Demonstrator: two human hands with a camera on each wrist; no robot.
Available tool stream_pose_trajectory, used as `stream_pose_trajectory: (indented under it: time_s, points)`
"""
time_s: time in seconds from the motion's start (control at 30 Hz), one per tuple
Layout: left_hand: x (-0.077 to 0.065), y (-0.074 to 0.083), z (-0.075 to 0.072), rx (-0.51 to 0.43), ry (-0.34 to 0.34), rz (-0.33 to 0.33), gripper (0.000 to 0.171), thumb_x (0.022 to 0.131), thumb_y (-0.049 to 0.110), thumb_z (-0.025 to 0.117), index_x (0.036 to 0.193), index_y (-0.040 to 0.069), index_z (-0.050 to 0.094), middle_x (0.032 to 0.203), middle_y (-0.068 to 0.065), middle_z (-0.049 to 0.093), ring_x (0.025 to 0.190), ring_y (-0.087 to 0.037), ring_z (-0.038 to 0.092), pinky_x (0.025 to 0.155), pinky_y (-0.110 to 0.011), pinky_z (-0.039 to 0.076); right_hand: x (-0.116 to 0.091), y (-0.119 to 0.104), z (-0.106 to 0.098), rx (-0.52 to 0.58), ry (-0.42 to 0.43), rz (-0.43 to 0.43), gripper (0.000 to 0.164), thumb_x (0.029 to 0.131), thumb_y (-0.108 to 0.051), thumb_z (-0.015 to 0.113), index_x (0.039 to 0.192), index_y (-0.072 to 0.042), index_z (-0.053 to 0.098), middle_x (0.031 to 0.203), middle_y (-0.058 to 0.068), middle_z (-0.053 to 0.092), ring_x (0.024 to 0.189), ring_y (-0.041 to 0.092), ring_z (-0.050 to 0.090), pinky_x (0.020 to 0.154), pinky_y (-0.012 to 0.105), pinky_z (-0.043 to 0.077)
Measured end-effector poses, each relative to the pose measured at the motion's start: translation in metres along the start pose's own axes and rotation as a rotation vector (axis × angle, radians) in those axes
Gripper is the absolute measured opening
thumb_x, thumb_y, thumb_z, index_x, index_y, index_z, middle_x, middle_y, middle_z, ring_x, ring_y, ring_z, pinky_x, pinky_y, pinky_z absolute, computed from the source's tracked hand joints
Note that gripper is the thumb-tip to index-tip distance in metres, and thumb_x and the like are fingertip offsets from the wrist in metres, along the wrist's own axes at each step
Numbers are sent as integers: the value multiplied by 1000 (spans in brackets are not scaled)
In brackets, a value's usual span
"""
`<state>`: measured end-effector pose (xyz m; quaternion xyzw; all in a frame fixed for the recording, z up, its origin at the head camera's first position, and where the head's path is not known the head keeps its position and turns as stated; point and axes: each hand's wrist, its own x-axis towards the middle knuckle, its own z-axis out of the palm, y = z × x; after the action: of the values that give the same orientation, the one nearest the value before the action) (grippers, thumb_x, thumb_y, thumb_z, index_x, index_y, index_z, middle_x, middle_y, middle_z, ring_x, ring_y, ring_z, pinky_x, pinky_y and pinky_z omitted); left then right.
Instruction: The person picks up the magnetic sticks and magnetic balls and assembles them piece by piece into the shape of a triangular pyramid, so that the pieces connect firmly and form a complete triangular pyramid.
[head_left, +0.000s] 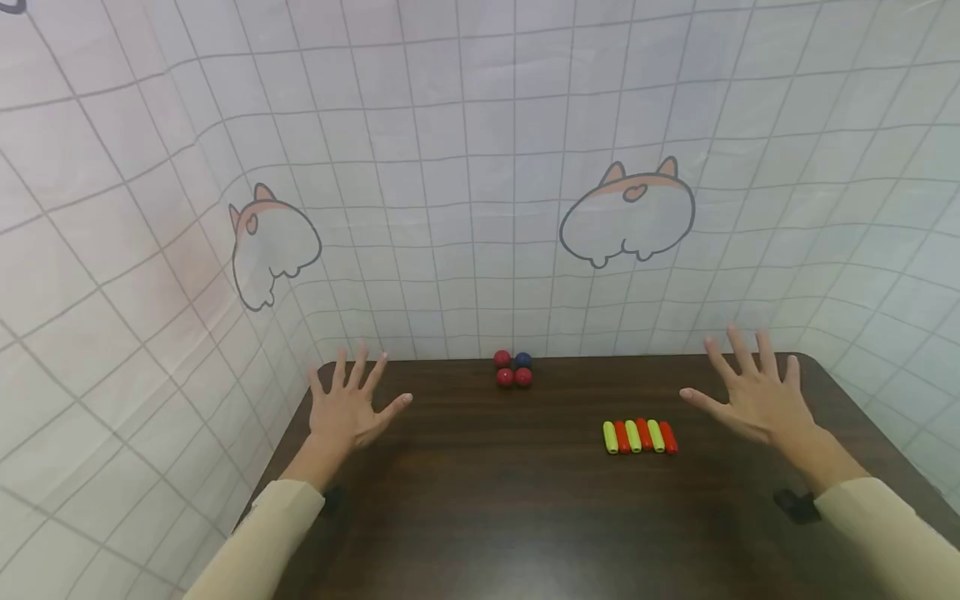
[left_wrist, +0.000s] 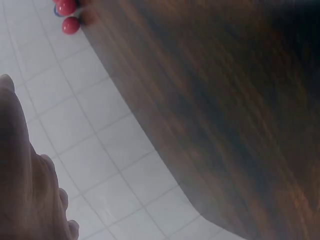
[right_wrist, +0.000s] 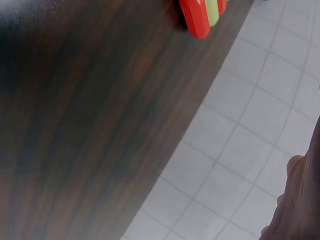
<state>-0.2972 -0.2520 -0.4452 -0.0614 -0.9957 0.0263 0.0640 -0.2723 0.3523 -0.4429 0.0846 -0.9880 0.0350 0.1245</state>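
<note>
Head view: left hand (head_left: 341, 415) and right hand (head_left: 761, 406), fingers (head_left: 742, 352) spread, flank balls (head_left: 506, 377) and tubes (head_left: 634, 436) on the table (head_left: 480, 500).

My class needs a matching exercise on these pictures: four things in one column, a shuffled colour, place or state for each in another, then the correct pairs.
Column one
1. blue ball
2. red balls
3. row of pieces
4. right hand

Column two
A. fingers spread, holding nothing
B. alternating yellow-green and red, side by side
C. back right among four balls, head view
D. three together near the far edge of the table

Pairs: 1-C, 2-D, 3-B, 4-A
</note>
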Motion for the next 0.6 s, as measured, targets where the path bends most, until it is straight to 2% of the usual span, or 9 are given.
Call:
stream_pose_trajectory:
  time_s: [0.13, 0.33, 0.47, 0.6]
  points:
    - [-6, 6, 6, 1, 6, 6, 95, 90, 88, 22, 165, 33, 3, 174, -5, -1, 159, -41, -4, 115, -73, -17, -8, -3, 4, 15, 4, -4, 101, 93, -74, 49, 166, -24, 0, 172, 20, 1, 154, 55, -3, 105, 86, 6]
    - [-18, 15, 16, -26, 23, 12, 95, 90, 88, 27, 165, 33, 8, 174, -5, 3, 160, -40, -1, 117, -73, -12, -21, -7, 10, 48, -18, -7, 99, 95, -71, 49, 166, -26, -2, 172, 17, -8, 154, 55, -7, 104, 87, 5]
    - [-28, 22, 25, -30, 23, 19, 95, 89, 88, 28, 165, 34, 8, 174, -4, 4, 160, -39, 1, 117, -74, -9, -31, -11, 15, 56, -1, -15, 98, 95, -70, 51, 166, -25, 1, 172, 18, -3, 153, 57, 0, 103, 87, 9]
    - [-38, 31, 33, -40, 7, 23, 95, 89, 88, 29, 165, 35, 9, 174, -3, 4, 160, -38, 2, 118, -74, -8, -40, -17, 20, 80, 1, -11, 97, 95, -68, 52, 166, -25, 2, 172, 18, -3, 153, 58, 0, 103, 87, 9]
